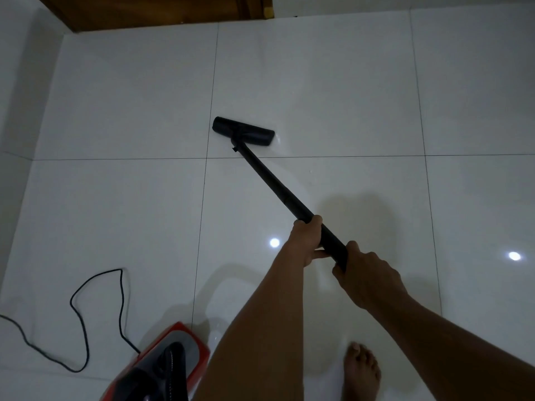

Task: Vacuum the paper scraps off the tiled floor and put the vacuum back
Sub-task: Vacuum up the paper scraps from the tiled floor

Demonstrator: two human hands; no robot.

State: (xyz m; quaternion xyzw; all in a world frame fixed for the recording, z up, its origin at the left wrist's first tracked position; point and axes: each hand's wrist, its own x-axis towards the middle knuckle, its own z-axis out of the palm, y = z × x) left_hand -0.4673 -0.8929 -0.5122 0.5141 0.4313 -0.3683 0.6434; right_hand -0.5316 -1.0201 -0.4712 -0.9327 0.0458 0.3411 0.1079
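Note:
A black vacuum wand point(272, 180) slants from my hands up and left to its flat black floor head point(243, 131), which lies on the white tiled floor point(333, 82). My left hand point(307, 238) grips the wand higher up. My right hand point(366, 273) grips its near end, just below the left. The red and grey vacuum body point(170, 360) stands on the floor at the bottom left, beside my left forearm. I see no paper scraps on the tiles.
A black power cord point(81, 319) loops over the floor at the lower left and runs to the vacuum body. A brown wooden door or frame point(150, 10) lines the top edge. A bare foot point(361, 369) stands at the bottom right of centre.

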